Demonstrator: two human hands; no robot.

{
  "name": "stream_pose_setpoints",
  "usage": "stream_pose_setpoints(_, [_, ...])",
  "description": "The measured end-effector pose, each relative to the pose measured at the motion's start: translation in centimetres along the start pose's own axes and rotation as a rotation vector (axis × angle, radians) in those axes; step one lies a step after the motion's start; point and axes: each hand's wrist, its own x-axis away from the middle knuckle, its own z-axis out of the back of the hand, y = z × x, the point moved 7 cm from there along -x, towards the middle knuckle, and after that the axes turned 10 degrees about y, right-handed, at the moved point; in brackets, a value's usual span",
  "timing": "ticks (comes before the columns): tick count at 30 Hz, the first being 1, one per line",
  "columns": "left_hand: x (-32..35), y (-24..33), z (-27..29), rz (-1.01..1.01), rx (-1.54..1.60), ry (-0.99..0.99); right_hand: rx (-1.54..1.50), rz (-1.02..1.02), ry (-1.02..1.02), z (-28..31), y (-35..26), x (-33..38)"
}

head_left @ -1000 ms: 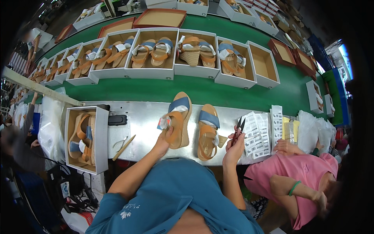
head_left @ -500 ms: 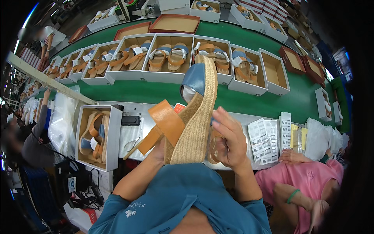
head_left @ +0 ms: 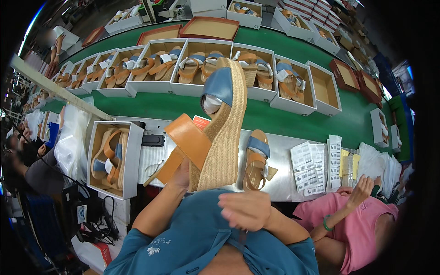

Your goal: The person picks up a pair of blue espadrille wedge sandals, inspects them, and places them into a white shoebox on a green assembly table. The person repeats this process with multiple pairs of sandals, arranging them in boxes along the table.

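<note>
My left hand [head_left: 179, 176] grips a wedge sandal [head_left: 224, 133] by its heel end, toe up and side toward me. The sandal has a blue toe band with white stuffing inside, a tan ankle strap and a braided rope-covered wedge. My right hand [head_left: 247, 211], slightly blurred, is in front of my chest, its fingers stretched to the left and nothing visible in them. Just beyond it, a second sandal [head_left: 257, 160] with a blue band and tan straps lies on the metal bench [head_left: 284, 172]. The palm side of my left hand is hidden behind the held sandal.
An open white box [head_left: 136, 160] with sandals stands at left, beside a dark case [head_left: 153, 140] and small snips [head_left: 154, 168]. Sticker sheets [head_left: 308, 167] lie at right. Boxes of sandals line a green belt [head_left: 158, 107]. A person in pink [head_left: 353, 224] sits at right.
My right hand has moved from beside the wedge down toward my chest, uncovering the second sandal. The held sandal has shifted slightly left. The person in pink has raised a hand.
</note>
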Motion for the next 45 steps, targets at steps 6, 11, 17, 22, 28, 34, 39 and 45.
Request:
stream_pose_setpoints(6, [0.1,2.4,-3.9,-0.149,-0.268,0.102,0.312,-0.029,0.216,0.5,1.9,-2.0])
stream_pose_setpoints(11, [1.1,3.8,-7.9,-0.59,-0.761,-0.078,0.239,-0.225,0.636,3.2,5.6,-2.4])
stream_pose_setpoints(17, [3.6,6.2,-1.2,-0.959,-0.921,0.783,-0.639,-1.18,0.954,2.4,11.6,1.6])
stream_pose_setpoints(22, [2.4,5.5,-0.9,-0.636,-0.411,0.518,-0.688,-1.24,0.904,0.7,11.3,2.4])
stream_pose_setpoints(28, [3.5,5.6,-0.8,-0.665,-0.44,0.558,-0.36,-1.158,0.864,1.3,11.1,2.6])
stream_pose_setpoints(34, [4.1,6.6,-2.4,-0.651,-0.556,0.556,-0.373,-1.157,0.834,2.0,11.1,2.5])
stream_pose_setpoints(39, [4.4,7.8,-2.8,-0.674,-0.456,0.553,-0.41,-1.203,0.843,1.3,11.2,2.6])
stream_pose_setpoints(45, [1.5,8.1,0.0,-0.592,-0.247,0.508,-0.412,-1.069,0.875,-0.5,9.6,2.4])
